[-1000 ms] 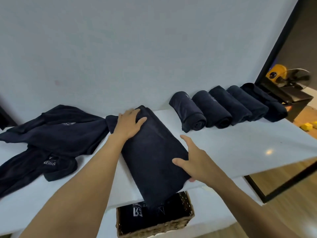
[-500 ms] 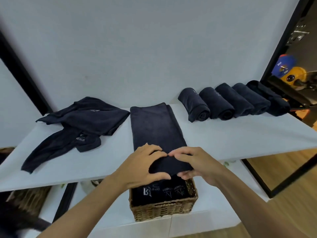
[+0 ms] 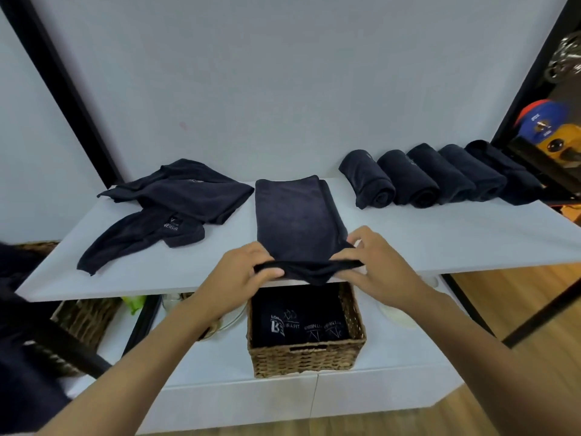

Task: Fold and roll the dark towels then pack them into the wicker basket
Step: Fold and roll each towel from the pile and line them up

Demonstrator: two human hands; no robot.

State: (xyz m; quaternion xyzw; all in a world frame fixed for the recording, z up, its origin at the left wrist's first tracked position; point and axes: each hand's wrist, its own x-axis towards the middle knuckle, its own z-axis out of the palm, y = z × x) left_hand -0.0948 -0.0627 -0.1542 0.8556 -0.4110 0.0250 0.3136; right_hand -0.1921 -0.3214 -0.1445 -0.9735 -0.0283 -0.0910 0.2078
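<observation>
1. Dark navy terry, the folded towel (image 3: 295,215) lay lengthwise in the middle of the bench (image 3: 440,240). Its far end was near the back edge and its near end was lifted at the front edge.
2. The left hand (image 3: 248,272) pinched the towel's near-left corner and the right hand (image 3: 377,265) its near-right corner. The fingers of both were curled round the hem, which was bunched between them.
3. Five rolled towels (image 3: 418,180) lay side by side along the back edge toward the right corner, well apart from the hands. Loose towels (image 3: 176,199) sprawled over the left half, just beside the folded towel's far-left corner.
4. The wicker basket (image 3: 306,360) sat on the lower shelf (image 3: 393,372) beneath the hands, with printed dark towels packed inside. The hanging hem and the bench's front edge hid its rear rim.
5. A second basket (image 3: 85,316) showed partly under the bench's left end.
6. Half a second before, both hands had met at the middle of the near end. They had since spread to the corners and raised the hem.
</observation>
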